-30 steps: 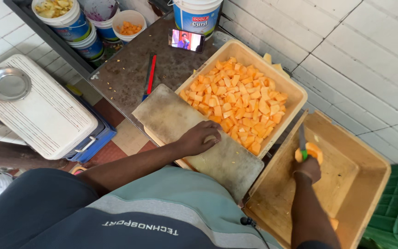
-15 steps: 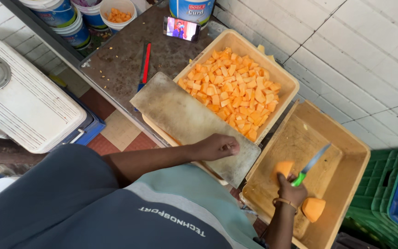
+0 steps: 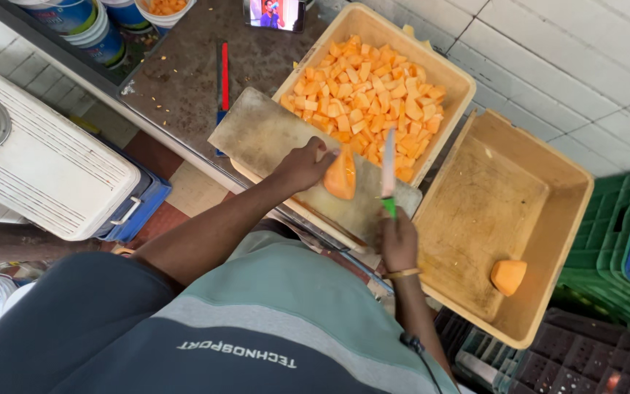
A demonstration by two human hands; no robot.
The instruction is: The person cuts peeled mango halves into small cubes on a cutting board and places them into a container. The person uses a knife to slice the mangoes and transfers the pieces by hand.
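Left hand point(image 3: 302, 166) grips orange wedge point(image 3: 340, 177) on board point(image 3: 271, 138) edge; right hand point(image 3: 398, 239) clasps knife point(image 3: 388, 169).

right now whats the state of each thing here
left hand: gripping the orange fruit piece
orange fruit piece: held on the cutting board, uncut
right hand: gripping the knife
knife: blade beside the fruit piece
cutting board: lying across the full crate's edge
far crate: filled with orange cubes
near crate: holds one fruit chunk
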